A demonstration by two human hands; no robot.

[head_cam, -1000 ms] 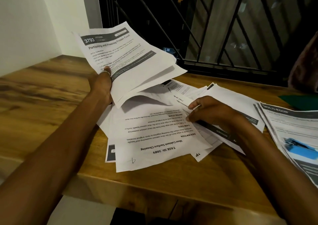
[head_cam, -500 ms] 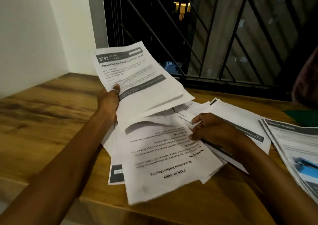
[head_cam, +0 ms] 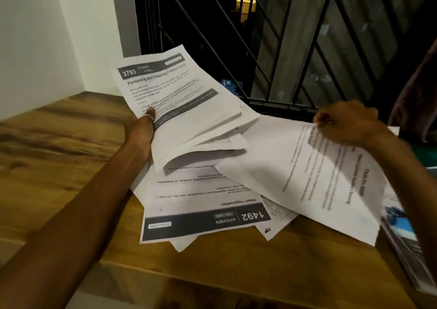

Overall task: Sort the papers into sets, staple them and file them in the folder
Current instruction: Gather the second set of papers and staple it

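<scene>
Aloft, left hand (head_cam: 142, 131) grips sheaf (head_cam: 179, 96); right hand (head_cam: 347, 122) pinches, seemingly, one sheet (head_cam: 307, 178).

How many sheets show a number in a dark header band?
2: sheet 3793 held up in the left hand; sheet 1492 flat on the table. More may be hidden.

Dim warm light, dark window bg — motion blur right, wide-angle edge warp

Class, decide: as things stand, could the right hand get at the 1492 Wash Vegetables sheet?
Probably not yet: the right hand pinches a lifted sheet. The 1492 sheet itself lies mostly uncovered.
</scene>
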